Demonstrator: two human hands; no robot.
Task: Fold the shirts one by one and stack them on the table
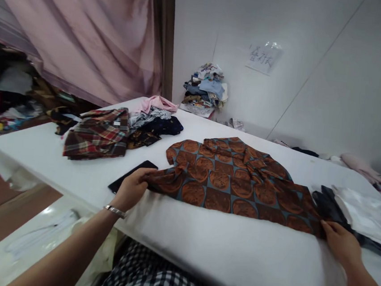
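A brown shirt patterned with orange-brown circles on blue-grey lies spread across the white-covered table. My left hand, with a bracelet at the wrist, pinches the shirt's near left end. At the opposite end, my right hand grips the near right corner between thumb and fingers. The near edge runs stretched between both hands, while the far part of the cloth lies in loose folds. Just behind my left hand lies a flat black object, partly covered by it.
Left on the table are a folded plaid shirt and other garments. White clothing and a black garment lie at the right. A tall clothes pile stands by the wall. A pink curtain hangs at the left.
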